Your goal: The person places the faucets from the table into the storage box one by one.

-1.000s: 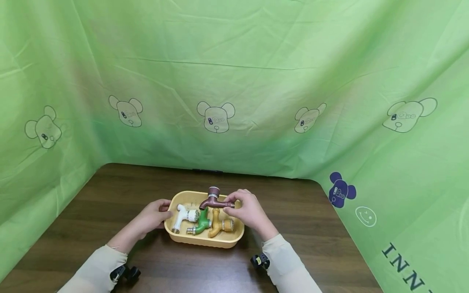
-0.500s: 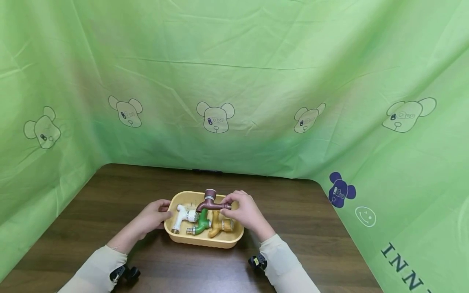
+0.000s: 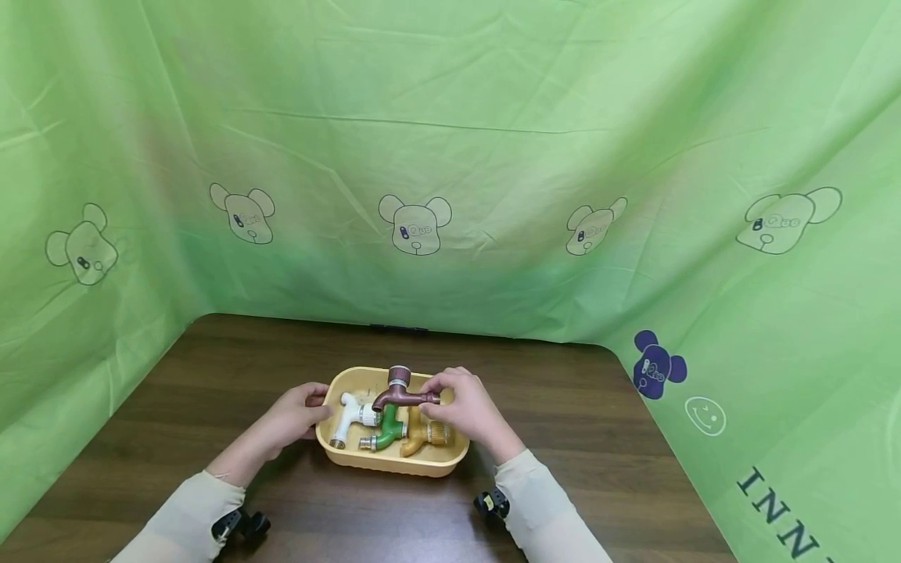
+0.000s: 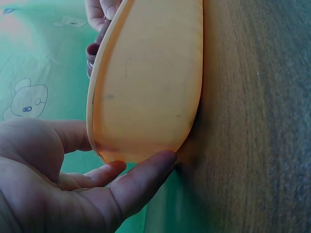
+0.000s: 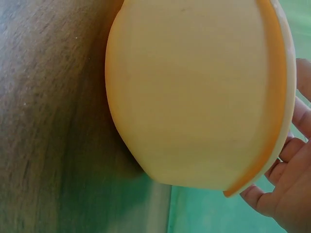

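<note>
My right hand (image 3: 467, 404) pinches a maroon faucet (image 3: 403, 397) by its threaded end, over the back right of a yellow plastic basin (image 3: 390, 464). The faucet's ribbed knob points up and its spout faces left. Beneath it in the basin lie a white faucet (image 3: 345, 422), a green faucet (image 3: 389, 428) and a yellow faucet (image 3: 415, 434). My left hand (image 3: 292, 414) grips the basin's left end, thumb at the rim and fingers (image 4: 146, 177) against the outer wall. In the right wrist view the basin's wall hides what the right hand holds.
The basin stands on a dark wood-grain table (image 3: 296, 500). Green fabric (image 3: 422, 141) with bear-head drawings hangs behind and on both sides. A thin dark object (image 3: 398, 328) lies at the table's back edge.
My right hand has moved slightly left and down with the maroon faucet, bringing it closer over the green one. My left hand stays on the basin.
</note>
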The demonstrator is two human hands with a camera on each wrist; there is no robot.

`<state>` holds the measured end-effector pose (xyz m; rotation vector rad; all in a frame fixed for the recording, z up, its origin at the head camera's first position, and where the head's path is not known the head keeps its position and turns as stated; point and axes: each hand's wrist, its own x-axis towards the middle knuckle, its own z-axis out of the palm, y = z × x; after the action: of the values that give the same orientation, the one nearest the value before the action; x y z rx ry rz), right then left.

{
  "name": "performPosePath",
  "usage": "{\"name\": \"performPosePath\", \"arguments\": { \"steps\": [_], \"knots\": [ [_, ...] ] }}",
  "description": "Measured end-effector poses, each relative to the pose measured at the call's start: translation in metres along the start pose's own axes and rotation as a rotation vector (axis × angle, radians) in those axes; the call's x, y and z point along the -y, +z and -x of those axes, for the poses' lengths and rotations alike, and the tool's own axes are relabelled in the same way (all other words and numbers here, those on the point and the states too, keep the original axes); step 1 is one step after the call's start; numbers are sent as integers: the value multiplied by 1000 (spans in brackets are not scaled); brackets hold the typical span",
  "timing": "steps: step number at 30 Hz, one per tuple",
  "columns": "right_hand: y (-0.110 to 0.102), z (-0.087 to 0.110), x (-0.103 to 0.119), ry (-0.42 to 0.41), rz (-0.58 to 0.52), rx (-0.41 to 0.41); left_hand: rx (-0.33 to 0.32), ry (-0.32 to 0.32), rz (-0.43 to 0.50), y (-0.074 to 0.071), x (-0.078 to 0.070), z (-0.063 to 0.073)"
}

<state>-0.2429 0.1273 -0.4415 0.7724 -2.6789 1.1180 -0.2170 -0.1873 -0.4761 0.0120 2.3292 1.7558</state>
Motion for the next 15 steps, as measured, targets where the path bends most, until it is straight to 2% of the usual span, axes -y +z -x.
{"name": "performPosePath", "arguments": {
  "steps": [15],
  "knots": [
    [4, 0, 0, -5, 17, 27, 1, -2, 5, -1, 2, -1]
  ]
}}
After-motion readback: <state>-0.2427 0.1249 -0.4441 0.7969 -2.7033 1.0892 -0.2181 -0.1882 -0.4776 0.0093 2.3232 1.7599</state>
